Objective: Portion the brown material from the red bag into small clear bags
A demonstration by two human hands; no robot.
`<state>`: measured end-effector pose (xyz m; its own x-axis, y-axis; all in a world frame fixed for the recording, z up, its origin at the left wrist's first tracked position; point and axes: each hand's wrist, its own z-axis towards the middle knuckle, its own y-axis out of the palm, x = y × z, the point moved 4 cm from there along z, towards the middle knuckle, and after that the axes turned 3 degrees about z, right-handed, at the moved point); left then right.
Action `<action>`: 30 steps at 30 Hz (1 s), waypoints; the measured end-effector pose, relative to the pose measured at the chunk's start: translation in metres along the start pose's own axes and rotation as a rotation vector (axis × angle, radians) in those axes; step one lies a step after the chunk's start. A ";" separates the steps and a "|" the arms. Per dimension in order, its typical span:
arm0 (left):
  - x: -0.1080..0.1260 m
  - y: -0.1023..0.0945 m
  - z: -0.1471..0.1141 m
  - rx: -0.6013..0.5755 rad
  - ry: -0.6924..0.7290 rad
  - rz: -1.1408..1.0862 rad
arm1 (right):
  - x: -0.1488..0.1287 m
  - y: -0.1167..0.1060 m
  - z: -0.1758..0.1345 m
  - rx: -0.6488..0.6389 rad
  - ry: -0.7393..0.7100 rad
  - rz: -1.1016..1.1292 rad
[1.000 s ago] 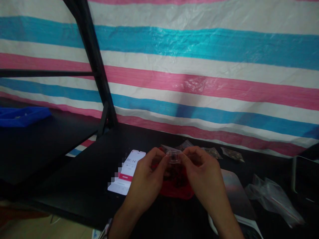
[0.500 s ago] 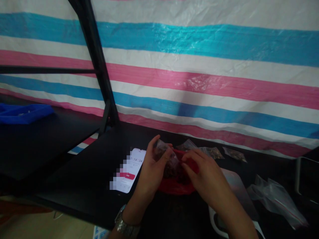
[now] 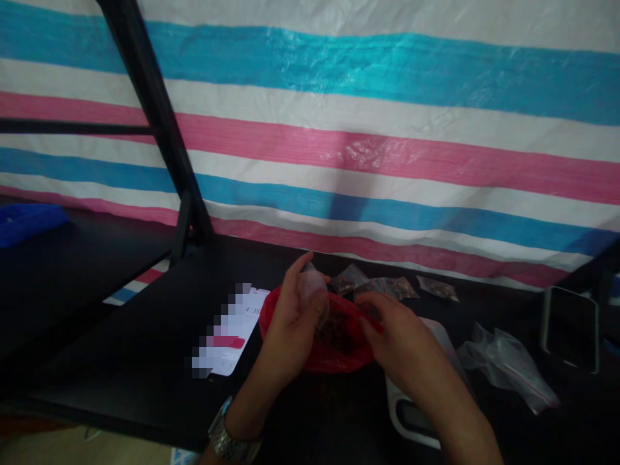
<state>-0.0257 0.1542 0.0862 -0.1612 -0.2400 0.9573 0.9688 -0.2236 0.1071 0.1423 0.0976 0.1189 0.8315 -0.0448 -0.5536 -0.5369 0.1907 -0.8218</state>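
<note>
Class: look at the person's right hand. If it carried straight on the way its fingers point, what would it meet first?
Most likely the dark contents inside the red bag: the right hand points left into its open mouth. Depth is unclear.

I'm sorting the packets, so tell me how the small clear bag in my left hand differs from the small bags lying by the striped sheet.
The small clear plastic bag is held up off the black table in the left hand, over the red plastic bag; the small filled bags lie flat in a row. The held one looks pale and nearly empty; the lying ones show dark contents. Both are small transparent plastic pouches.
</note>
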 end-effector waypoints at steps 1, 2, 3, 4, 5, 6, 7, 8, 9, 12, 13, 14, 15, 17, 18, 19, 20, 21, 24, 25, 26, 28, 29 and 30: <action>0.001 0.000 0.000 0.000 -0.001 -0.002 | 0.001 0.000 0.001 0.029 0.007 0.025; 0.002 -0.001 0.000 -0.006 -0.001 -0.004 | 0.002 -0.001 0.002 0.068 0.010 0.050; 0.003 0.000 0.000 -0.018 -0.002 -0.004 | 0.002 -0.002 0.003 0.114 0.007 0.074; 0.004 0.000 -0.001 -0.034 -0.003 -0.001 | 0.002 -0.005 0.004 0.164 -0.007 0.101; 0.005 0.000 -0.001 -0.051 -0.005 0.008 | 0.000 -0.008 0.003 0.212 -0.030 0.133; 0.006 0.001 -0.002 -0.069 -0.004 0.024 | -0.003 -0.011 0.002 0.253 -0.062 0.171; 0.007 0.001 -0.002 -0.087 0.002 0.049 | -0.006 -0.015 0.000 0.284 -0.099 0.211; 0.009 0.001 -0.004 -0.105 0.016 0.084 | -0.010 -0.019 -0.002 0.303 -0.134 0.251; 0.010 0.001 -0.005 -0.119 0.039 0.126 | -0.014 -0.021 -0.005 0.314 -0.163 0.287; 0.013 0.004 -0.011 -0.153 0.109 0.232 | -0.027 -0.023 -0.013 0.280 -0.204 0.387; 0.014 0.005 -0.012 -0.155 0.136 0.248 | -0.031 -0.021 -0.015 0.251 -0.199 0.423; 0.013 0.007 -0.013 -0.156 0.167 0.249 | -0.035 -0.019 -0.017 0.215 -0.191 0.459; 0.013 0.010 -0.013 -0.151 0.199 0.236 | -0.038 -0.016 -0.018 0.177 -0.182 0.499; 0.011 0.015 -0.011 -0.107 0.242 0.194 | -0.045 -0.012 -0.020 0.109 -0.176 0.587; 0.009 0.017 -0.008 -0.071 0.247 0.188 | -0.048 -0.010 -0.021 0.082 -0.176 0.636; 0.008 0.019 -0.006 -0.035 0.250 0.209 | -0.050 -0.010 -0.023 0.067 -0.175 0.686; 0.008 0.021 -0.004 -0.002 0.266 0.264 | -0.051 -0.010 -0.024 0.061 -0.168 0.733; 0.010 0.022 -0.004 0.021 0.310 0.352 | -0.051 -0.012 -0.026 0.066 -0.161 0.769; 0.022 0.025 -0.015 0.012 0.540 0.651 | -0.047 -0.024 -0.030 0.124 -0.175 0.789; 0.026 0.025 -0.020 0.002 0.591 0.702 | -0.042 -0.031 -0.032 0.159 -0.189 0.774; 0.030 0.024 -0.026 -0.009 0.635 0.756 | -0.035 -0.041 -0.033 0.207 -0.203 0.756; 0.035 0.020 -0.033 0.031 0.706 0.865 | -0.008 -0.066 -0.035 0.355 -0.190 0.721; 0.036 0.017 -0.033 0.061 0.729 0.907 | 0.012 -0.081 -0.038 0.447 -0.166 0.705; 0.035 0.014 -0.033 0.098 0.753 0.927 | 0.036 -0.095 -0.041 0.556 -0.103 0.687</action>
<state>-0.0236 0.1115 0.1127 0.5678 -0.7716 0.2868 0.7792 0.3916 -0.4894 0.2177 0.0372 0.1715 0.3741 0.3383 -0.8635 -0.7976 0.5924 -0.1135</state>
